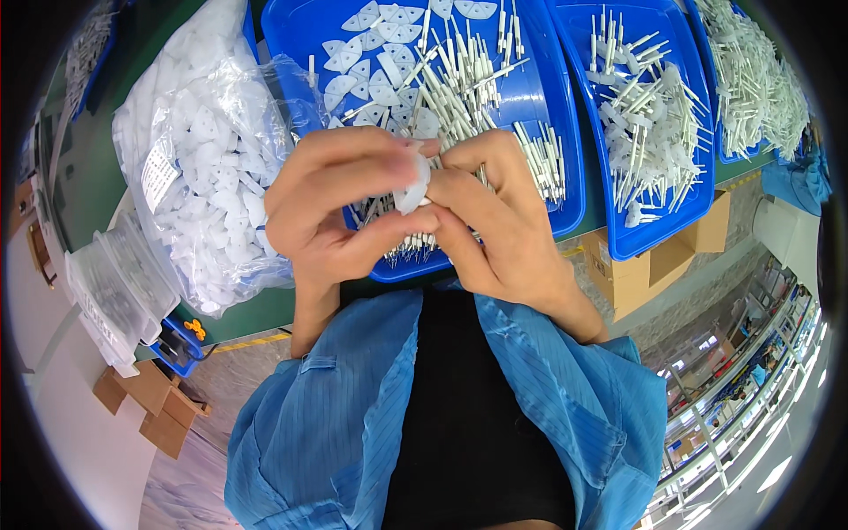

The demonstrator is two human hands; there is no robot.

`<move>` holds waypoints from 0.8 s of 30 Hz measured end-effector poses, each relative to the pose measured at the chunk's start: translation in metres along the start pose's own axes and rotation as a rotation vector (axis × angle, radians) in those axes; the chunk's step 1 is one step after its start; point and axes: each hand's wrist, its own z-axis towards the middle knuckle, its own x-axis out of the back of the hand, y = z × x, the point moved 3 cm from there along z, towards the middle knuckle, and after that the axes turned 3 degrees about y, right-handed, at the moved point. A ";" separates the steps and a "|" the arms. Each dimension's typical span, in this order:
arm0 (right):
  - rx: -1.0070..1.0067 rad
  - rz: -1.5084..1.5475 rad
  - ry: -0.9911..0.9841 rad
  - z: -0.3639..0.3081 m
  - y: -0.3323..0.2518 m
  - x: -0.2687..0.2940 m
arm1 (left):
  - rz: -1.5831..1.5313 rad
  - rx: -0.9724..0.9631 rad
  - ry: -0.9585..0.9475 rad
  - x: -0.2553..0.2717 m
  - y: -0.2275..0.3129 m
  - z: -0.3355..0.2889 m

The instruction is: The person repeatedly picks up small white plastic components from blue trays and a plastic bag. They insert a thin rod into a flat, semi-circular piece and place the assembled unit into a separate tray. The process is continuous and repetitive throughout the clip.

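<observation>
We find the white fan-shaped piece (412,187) pinched upright between both grips, left hand (331,208) and right hand (495,216) closed on it equally near, above the blue tray (552,132) of pins

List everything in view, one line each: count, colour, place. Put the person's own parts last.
flat piece: one, white, pinched between both hands
trays: three at least, blue, on the bench ahead
pins: many, white, loose in the trays
bag: one, clear, full of white flat pieces, left of the trays
bench: one, green, under the trays
boxes: several, brown cardboard, on the floor, lower left and right
coat: one, blue, open over a black top, bottom of the picture
left hand: holds the flat piece
right hand: holds the flat piece too
</observation>
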 end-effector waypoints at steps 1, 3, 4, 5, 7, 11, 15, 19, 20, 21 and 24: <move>-0.042 0.002 0.002 -0.003 0.001 0.001 | 0.105 -0.056 -0.101 0.003 0.000 0.001; -0.037 -0.052 -0.040 -0.004 0.004 0.004 | -0.001 0.093 0.023 -0.002 0.000 -0.001; -0.033 -0.078 -0.058 -0.003 0.005 0.005 | -0.052 0.166 0.082 -0.004 -0.001 -0.002; -0.042 -0.069 -0.076 -0.003 0.006 0.005 | -0.072 0.166 0.077 -0.003 -0.003 -0.003; -0.063 -0.053 -0.109 -0.002 0.008 0.007 | -0.116 0.165 0.064 -0.001 -0.008 -0.005; -0.262 0.383 -0.219 0.010 0.010 0.014 | 0.059 0.070 0.012 -0.001 -0.006 -0.001; -0.346 0.306 -0.118 0.010 0.017 0.007 | 0.293 -0.066 -0.022 -0.008 0.001 -0.002; -0.434 0.147 -0.079 0.013 0.017 0.009 | 0.396 -0.138 -0.034 -0.010 0.002 -0.005; -0.474 0.191 -0.083 0.013 0.016 0.008 | 0.409 -0.132 -0.030 -0.010 0.002 -0.007; -0.513 0.236 -0.086 0.013 0.015 0.007 | 0.421 -0.126 -0.026 -0.009 0.001 -0.008; -0.528 0.112 -0.150 0.017 0.013 0.014 | 0.424 -0.144 -0.050 -0.008 -0.002 -0.010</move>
